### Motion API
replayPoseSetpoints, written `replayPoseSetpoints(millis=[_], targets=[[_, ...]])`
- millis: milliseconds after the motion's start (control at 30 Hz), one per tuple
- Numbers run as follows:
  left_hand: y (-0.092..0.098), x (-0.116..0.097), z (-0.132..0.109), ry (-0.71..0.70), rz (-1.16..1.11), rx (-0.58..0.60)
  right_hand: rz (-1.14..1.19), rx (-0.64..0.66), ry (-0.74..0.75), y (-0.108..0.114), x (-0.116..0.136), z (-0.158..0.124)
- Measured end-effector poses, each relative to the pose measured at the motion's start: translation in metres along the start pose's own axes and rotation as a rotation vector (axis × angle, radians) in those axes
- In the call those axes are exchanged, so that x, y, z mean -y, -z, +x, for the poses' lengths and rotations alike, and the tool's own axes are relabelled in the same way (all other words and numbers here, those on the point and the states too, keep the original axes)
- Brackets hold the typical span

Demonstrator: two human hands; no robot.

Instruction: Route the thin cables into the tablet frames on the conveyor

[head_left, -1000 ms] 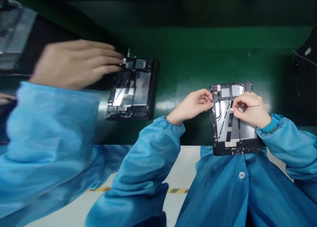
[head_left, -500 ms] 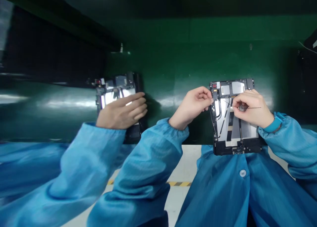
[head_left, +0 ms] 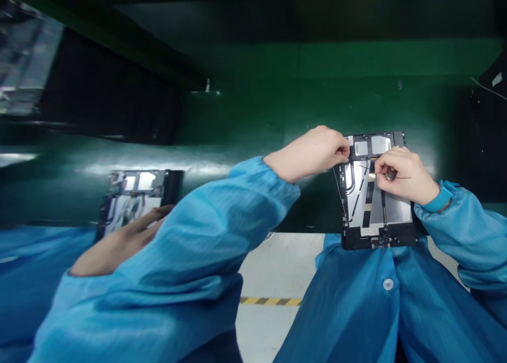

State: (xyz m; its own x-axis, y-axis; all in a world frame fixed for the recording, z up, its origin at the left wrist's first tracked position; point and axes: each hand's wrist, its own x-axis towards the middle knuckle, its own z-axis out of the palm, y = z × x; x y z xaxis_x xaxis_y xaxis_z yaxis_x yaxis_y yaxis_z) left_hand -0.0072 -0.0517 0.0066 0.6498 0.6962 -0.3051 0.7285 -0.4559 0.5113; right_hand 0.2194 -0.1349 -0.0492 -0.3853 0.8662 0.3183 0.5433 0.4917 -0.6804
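An opened tablet chassis, black frame with silver plates inside, lies at the near edge of the green belt in front of me. My left hand is closed, its fingertips pinching at the chassis's top left corner. Over the upper middle of the chassis, my right hand pinches a thin black wire. That wire runs left across the silver plate towards my left fingers. Both my sleeves are blue.
At the left a co-worker's hand in a blue sleeve rests on a second opened tablet chassis near the belt's front edge. A dark panel stands behind it. Grey floor with a yellow-black stripe shows below.
The co-worker's hand has drawn the second chassis left and towards the belt's near edge. My left hand has risen to the top left corner of my chassis. My right hand has barely moved.
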Motion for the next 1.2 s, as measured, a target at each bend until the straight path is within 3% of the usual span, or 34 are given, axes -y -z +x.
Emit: replayPoseSetpoints(millis=[200, 333, 567, 700, 800, 967, 1100, 1200], targets=[[0.002, 0.004, 0.008, -0.015, -0.085, 0.056, -0.003, 0.065, -0.054, 0.001, 0.000, 0.001], [-0.003, -0.005, 0.004, 0.001, 0.024, 0.013, 0.009, 0.061, -0.058, 0.004, 0.003, 0.001], [-0.010, -0.004, 0.001, 0.023, 0.088, -0.040, 0.002, -0.186, -0.195, 0.023, 0.004, 0.000], [-0.012, 0.001, -0.005, 0.018, 0.061, -0.120, -0.047, -0.229, -0.261, 0.029, -0.005, 0.000], [-0.022, -0.014, -0.016, 0.049, 0.085, -0.212, -0.198, -0.231, -0.176, 0.026, -0.010, 0.004], [-0.052, -0.059, -0.030, 0.219, 0.216, -0.183, -0.432, -0.100, 0.007, 0.023, -0.007, 0.009], [-0.066, -0.081, -0.028, 0.277, 0.311, -0.188, -0.417, 0.026, 0.088, 0.029, -0.001, 0.003], [-0.066, -0.084, -0.025, 0.292, 0.299, -0.152, -0.325, 0.020, 0.100, 0.034, -0.001, -0.003]])
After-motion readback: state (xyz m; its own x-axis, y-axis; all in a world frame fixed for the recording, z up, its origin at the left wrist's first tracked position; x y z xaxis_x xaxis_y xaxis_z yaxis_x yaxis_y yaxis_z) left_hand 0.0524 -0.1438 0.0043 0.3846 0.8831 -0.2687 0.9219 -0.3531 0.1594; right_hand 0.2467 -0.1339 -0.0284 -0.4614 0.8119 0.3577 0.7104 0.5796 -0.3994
